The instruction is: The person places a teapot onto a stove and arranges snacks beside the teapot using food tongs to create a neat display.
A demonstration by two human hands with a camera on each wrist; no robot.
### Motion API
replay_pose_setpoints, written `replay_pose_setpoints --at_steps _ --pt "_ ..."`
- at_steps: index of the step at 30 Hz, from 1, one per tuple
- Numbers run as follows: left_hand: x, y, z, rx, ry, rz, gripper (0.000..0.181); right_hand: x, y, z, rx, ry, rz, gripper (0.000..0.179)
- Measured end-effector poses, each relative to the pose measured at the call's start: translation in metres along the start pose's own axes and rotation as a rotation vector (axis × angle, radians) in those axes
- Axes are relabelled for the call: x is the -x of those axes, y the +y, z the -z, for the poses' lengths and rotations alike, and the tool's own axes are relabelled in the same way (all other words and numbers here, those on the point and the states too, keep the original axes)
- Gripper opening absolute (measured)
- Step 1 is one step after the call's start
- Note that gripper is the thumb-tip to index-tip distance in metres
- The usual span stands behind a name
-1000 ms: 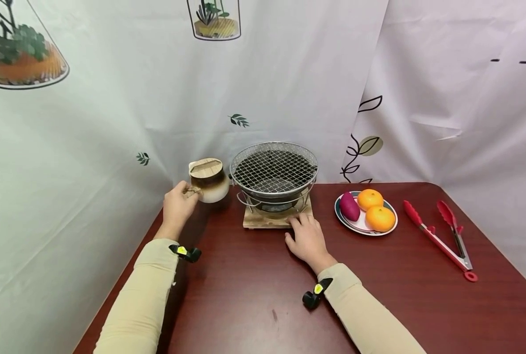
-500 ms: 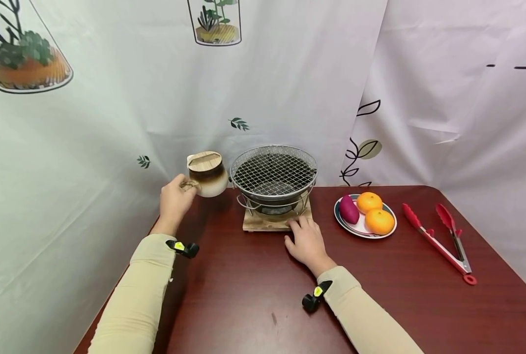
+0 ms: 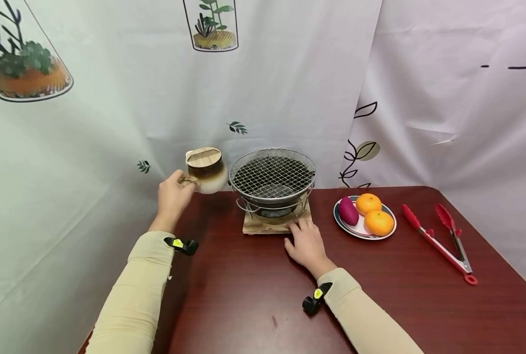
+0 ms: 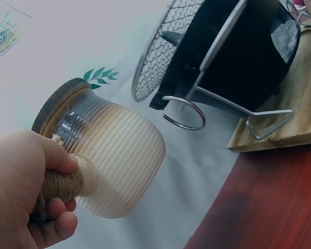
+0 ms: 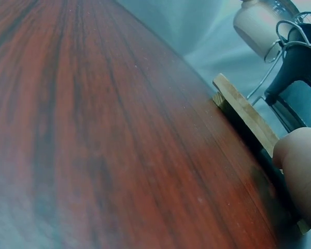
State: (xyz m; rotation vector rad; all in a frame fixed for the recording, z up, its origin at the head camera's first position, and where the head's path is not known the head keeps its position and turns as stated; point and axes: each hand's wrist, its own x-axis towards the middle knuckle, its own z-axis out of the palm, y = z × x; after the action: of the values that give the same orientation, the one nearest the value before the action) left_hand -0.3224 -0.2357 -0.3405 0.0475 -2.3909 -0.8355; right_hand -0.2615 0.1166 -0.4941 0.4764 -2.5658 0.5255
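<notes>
Head cam: LH grips pot hdl, RH touches base.

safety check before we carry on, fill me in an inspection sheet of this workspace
Surface: reddish-brown table, small dark mark toward the near side.
Job's things: lidded pot held off the table; mesh-topped grill on a wooden base.
Clutter: plate with two orange fruits and a purple item; red-and-silver tongs lying spread.
Left hand: grips the pot's twine-wrapped handle.
Right hand: touches the base's front edge.
Cables: nothing seen.
Surroundings: pale backdrop printed with plants.
</notes>
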Motion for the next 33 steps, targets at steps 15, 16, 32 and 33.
replay_pose_setpoints --at_steps 15,16,32,33 --pt "-0.016 0.023 0.015 0.000 0.006 -0.027 0.015 0.000 0.000 0.000 0.000 0.009 0.003 0.032" --pt "-0.017 0.024 0.015 -0.001 0.006 -0.027 0.015 0.000 0.000 0.001 -0.001 0.008 0.002 0.032" --pt "-0.035 0.047 0.009 0.014 0.005 -0.037 0.017 0.001 0.000 0.001 -0.012 0.014 0.003 0.033" --pt "-0.037 0.049 0.008 0.012 0.005 -0.041 0.018 0.001 0.000 0.000 -0.013 0.014 0.002 0.033"
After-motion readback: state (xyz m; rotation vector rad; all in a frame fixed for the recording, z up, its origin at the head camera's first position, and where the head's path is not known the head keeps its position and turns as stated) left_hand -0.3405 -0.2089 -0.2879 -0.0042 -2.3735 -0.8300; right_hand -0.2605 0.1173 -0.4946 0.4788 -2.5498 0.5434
